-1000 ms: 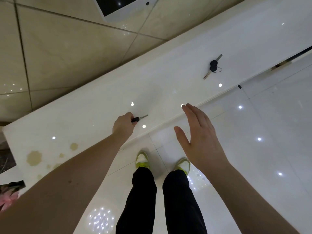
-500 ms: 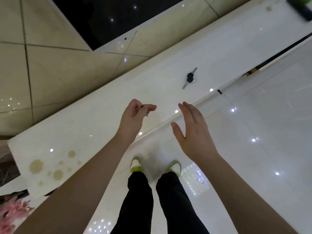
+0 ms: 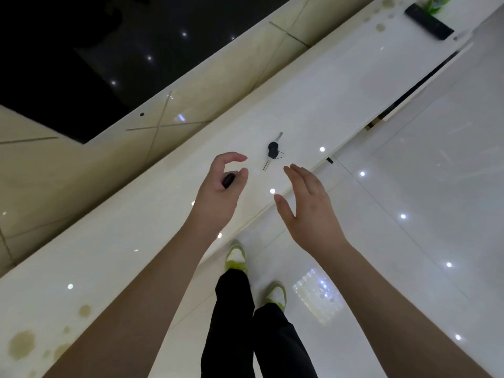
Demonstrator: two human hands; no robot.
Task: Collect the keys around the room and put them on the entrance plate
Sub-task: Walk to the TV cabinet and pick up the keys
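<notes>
My left hand (image 3: 222,186) hovers over the white ledge (image 3: 136,241) and holds a black-headed key (image 3: 228,180) in its palm, with thumb and forefinger curled apart above it. A pair of black-headed keys (image 3: 272,151) lies on the ledge just beyond and to the right of that hand. My right hand (image 3: 308,208) is open with flat fingers, over the ledge's front edge, right of the lying keys. No plate is in view.
A dark screen (image 3: 81,64) is set in the tiled wall behind the ledge. A black remote-like object (image 3: 428,21) and something green lie at the ledge's far right end. Brown stains mark the ledge at the lower left. My feet stand on glossy white floor tiles.
My left hand picked a key up off the ledge and moved right toward the pair of keys. The view shifted, bringing those keys closer to both hands.
</notes>
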